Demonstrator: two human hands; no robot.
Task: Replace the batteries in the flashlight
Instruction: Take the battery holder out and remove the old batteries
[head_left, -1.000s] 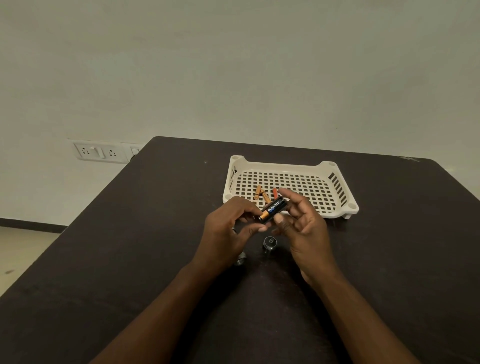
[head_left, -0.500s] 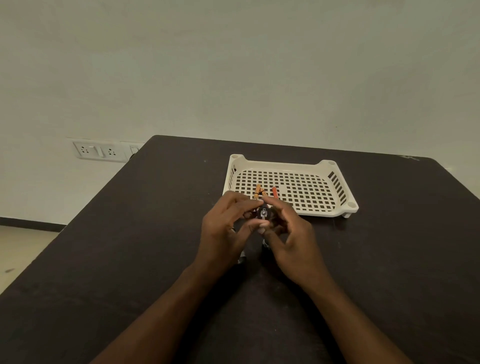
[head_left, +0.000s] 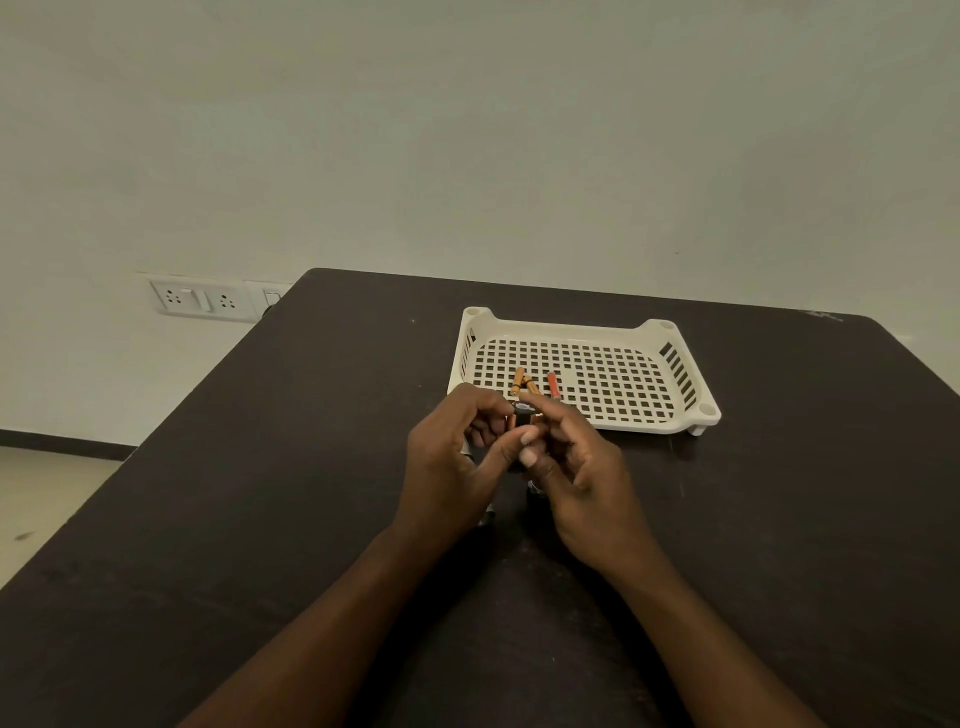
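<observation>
Both hands — left hand (head_left: 457, 457) and right hand (head_left: 576, 467) — pinch a battery (head_left: 524, 413) above the bench (head_left: 260, 519), near the tray (head_left: 691, 384); insertion apparently pending — polarity alignment required.

Plain room: bare wall (head_left: 467, 130), socket strip (head_left: 200, 299), dark table (head_left: 260, 493)

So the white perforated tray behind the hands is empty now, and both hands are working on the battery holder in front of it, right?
Not quite. The head view shows the white tray is not empty: two orange batteries and a red one lie near its front edge. The left hand and right hand do hold the small dark battery holder in front of it.
</observation>
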